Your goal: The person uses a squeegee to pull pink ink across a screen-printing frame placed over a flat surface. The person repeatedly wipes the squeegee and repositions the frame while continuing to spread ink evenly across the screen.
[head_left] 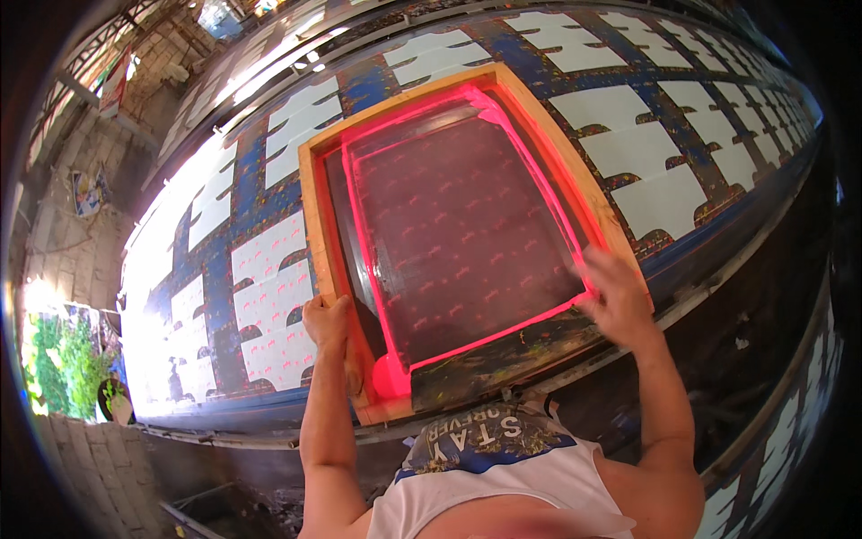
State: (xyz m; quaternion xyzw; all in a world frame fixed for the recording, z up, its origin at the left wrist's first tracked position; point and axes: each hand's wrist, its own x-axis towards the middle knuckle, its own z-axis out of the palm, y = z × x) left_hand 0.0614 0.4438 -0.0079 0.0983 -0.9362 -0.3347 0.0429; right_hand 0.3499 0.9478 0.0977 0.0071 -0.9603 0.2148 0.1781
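A wooden screen-printing frame (316,207) lies tilted on the long table, its dark mesh (467,225) showing rows of small pink marks. Bright pink ink lines the inside of the frame, with a thick blob (392,375) in the near left corner. Across the near end of the mesh lies a dark, paint-stained squeegee (494,359), a pink line along its far edge. My left hand (325,322) is closed round the frame's left rail. Beside the right rail, at the squeegee's right end, is my right hand (620,296); motion smears its fingers, and its grip is unclear.
White cut fabric pieces (642,184) lie in rows on the blue, paint-spotted table (364,81). Left of the frame, several pieces (272,305) carry small pink prints. A rail (215,438) runs along the near table edge. More white pieces (790,467) lie at the lower right.
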